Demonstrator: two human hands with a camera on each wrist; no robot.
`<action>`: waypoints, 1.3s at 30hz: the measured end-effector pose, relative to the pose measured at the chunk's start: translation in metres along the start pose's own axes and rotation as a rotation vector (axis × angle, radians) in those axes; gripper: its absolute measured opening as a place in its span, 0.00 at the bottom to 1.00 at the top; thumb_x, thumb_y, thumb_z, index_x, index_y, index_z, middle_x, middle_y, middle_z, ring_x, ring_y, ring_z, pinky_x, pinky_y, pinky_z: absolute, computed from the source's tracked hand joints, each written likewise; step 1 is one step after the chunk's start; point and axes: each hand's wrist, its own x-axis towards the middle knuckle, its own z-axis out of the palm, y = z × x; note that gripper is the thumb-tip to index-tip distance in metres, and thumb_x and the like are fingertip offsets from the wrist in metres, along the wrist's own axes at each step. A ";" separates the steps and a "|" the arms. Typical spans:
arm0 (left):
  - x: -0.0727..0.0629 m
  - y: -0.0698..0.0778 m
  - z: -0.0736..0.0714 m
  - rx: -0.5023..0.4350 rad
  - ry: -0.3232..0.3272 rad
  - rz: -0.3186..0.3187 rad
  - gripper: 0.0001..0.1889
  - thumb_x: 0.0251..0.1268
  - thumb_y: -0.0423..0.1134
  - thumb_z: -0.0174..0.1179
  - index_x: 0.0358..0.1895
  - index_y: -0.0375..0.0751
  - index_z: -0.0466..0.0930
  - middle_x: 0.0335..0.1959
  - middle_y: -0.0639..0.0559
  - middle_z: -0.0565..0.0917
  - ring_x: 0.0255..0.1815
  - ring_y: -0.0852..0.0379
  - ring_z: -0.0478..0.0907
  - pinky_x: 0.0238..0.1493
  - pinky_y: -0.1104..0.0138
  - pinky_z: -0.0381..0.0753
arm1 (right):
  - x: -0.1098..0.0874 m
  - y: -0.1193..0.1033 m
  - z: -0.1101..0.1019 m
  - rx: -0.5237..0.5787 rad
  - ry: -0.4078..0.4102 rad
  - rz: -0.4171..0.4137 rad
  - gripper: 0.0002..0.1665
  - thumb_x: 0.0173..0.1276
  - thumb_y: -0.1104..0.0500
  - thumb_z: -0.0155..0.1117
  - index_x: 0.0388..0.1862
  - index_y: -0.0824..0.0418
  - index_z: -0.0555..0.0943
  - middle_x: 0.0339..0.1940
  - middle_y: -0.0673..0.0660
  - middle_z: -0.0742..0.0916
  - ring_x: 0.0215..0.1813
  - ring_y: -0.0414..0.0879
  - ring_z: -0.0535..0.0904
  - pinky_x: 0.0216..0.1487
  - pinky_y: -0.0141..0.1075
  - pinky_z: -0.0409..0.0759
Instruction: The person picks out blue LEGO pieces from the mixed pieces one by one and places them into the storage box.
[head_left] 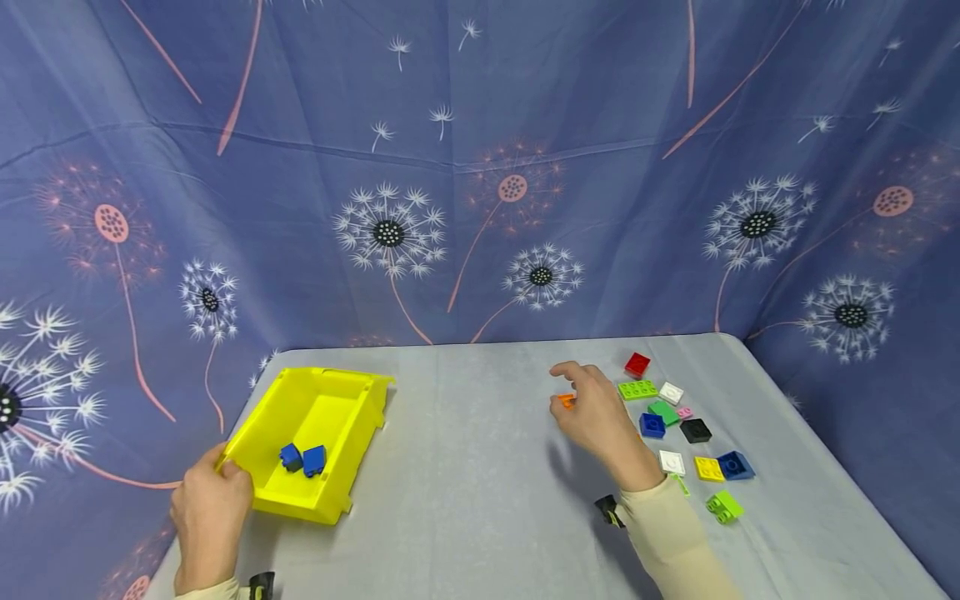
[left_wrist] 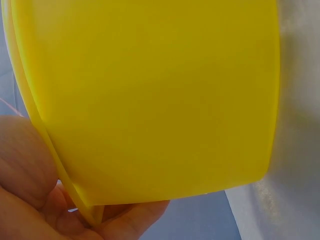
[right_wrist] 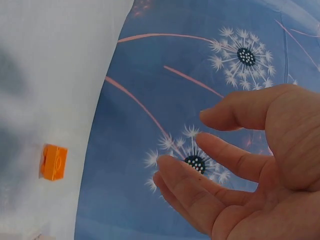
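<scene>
Dandelion-printed blue fabric [head_left: 465, 100] hangs behind and beside a table [head_left: 465, 467] covered in pale cloth. On the table's right side lie scattered toy bricks: a red one [head_left: 637, 365], a long lime one [head_left: 637, 390], two white ones, green, pink, blue, black, yellow, a dark-blue piece [head_left: 736, 466] and a lime piece [head_left: 724, 507] nearest the person. The right sleeve [head_left: 678, 533] partly covers another lime piece beside the nearer white brick.

An orange brick [right_wrist: 53, 162] lies on the table left of that scatter, partly hidden by the right hand [head_left: 596, 414] in the head view; in the right wrist view its long axis runs nearly upright. The right hand hovers apart from it, thumb and fingers spread and curved around nothing.

At the left, a yellow bin [head_left: 339, 450] has its long axis running away from the person, far end angled rightward, opening upward. Two blue bricks [head_left: 314, 461] sit inside. The left hand [head_left: 212, 500] pinches its near-left rim between thumb and fingers.
</scene>
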 end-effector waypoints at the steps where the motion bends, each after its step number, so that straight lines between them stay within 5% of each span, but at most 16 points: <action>1: 0.000 0.000 0.000 0.001 -0.002 0.002 0.26 0.76 0.37 0.41 0.72 0.30 0.71 0.65 0.21 0.74 0.59 0.18 0.70 0.59 0.33 0.66 | 0.000 0.002 -0.001 -0.002 -0.004 0.004 0.24 0.65 0.61 0.68 0.61 0.59 0.83 0.50 0.65 0.86 0.50 0.59 0.83 0.47 0.55 0.82; 21: -0.001 0.001 0.000 -0.011 -0.006 -0.007 0.26 0.76 0.37 0.41 0.72 0.30 0.70 0.66 0.21 0.73 0.60 0.17 0.69 0.60 0.32 0.65 | -0.003 0.041 -0.020 -0.075 -0.035 0.080 0.25 0.67 0.60 0.67 0.63 0.63 0.80 0.55 0.70 0.84 0.36 0.52 0.80 0.44 0.53 0.82; 32: 0.000 0.001 0.000 -0.007 -0.017 -0.033 0.27 0.77 0.37 0.40 0.74 0.30 0.68 0.67 0.21 0.72 0.61 0.18 0.68 0.61 0.32 0.64 | -0.006 0.061 -0.032 -0.119 -0.060 0.112 0.27 0.67 0.61 0.65 0.65 0.63 0.78 0.60 0.73 0.81 0.56 0.66 0.79 0.56 0.63 0.79; 35: 0.000 0.002 0.000 -0.007 -0.015 -0.037 0.27 0.77 0.37 0.40 0.74 0.30 0.68 0.67 0.21 0.72 0.62 0.18 0.68 0.62 0.32 0.63 | -0.008 0.066 -0.036 -0.136 -0.074 0.135 0.28 0.67 0.60 0.66 0.66 0.63 0.77 0.60 0.73 0.81 0.53 0.65 0.80 0.52 0.62 0.80; 39: 0.000 0.002 0.000 -0.004 -0.007 -0.030 0.27 0.77 0.37 0.40 0.73 0.30 0.69 0.66 0.21 0.73 0.61 0.18 0.69 0.61 0.32 0.64 | -0.010 0.075 -0.041 -0.131 -0.121 0.186 0.33 0.67 0.60 0.66 0.71 0.62 0.74 0.62 0.74 0.78 0.35 0.57 0.79 0.35 0.49 0.81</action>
